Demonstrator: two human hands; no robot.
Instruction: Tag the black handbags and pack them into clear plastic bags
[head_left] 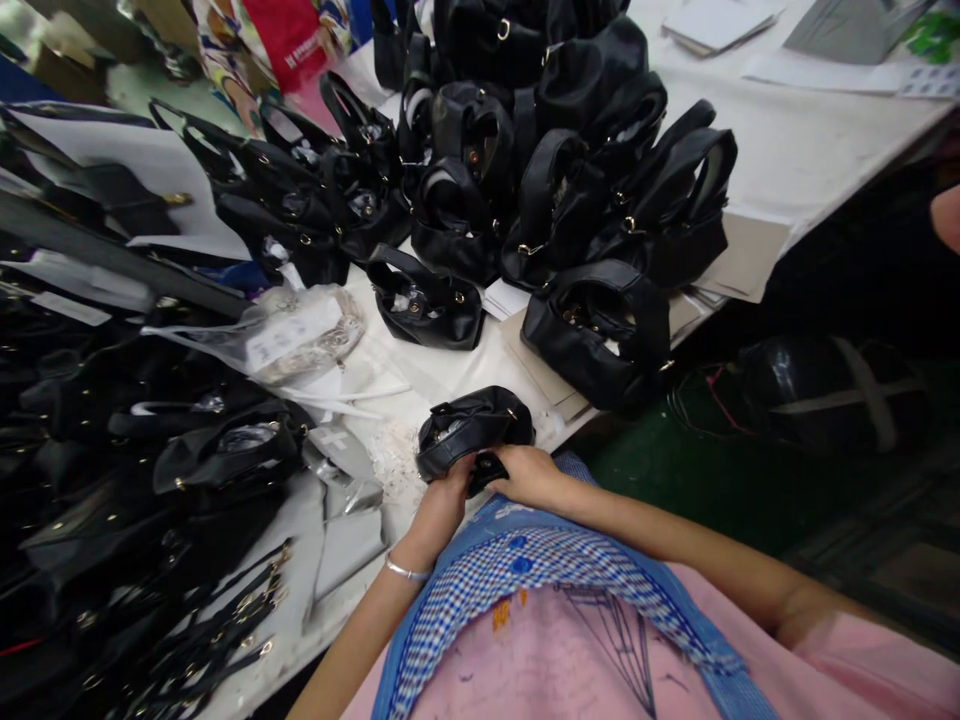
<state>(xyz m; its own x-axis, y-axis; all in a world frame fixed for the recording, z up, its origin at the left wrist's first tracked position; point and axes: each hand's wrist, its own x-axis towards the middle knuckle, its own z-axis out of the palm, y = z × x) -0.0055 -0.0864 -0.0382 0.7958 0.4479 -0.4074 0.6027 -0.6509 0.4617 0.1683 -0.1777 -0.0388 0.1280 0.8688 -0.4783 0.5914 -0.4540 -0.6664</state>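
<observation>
A small black handbag [476, 420] rests at the near edge of the white table, close to my apron. My left hand [450, 482] grips its near side, with the thumb at the bag's opening. On the right, my right hand [525, 472] pinches the same near rim beside a round metal snap. Both hands' fingertips are partly hidden by the bag. Just beyond stands another black handbag [427, 305], and a larger black handbag [600, 335] sits to the right on brown card.
Many black handbags [457, 225] crowd the table's far part. A clear plastic bag [300, 335] of metal parts lies left of centre. Black straps with clasps [240, 610] lie lower left, near piled black bags [90, 480]. A dark taped bundle [832, 395] is on the green floor.
</observation>
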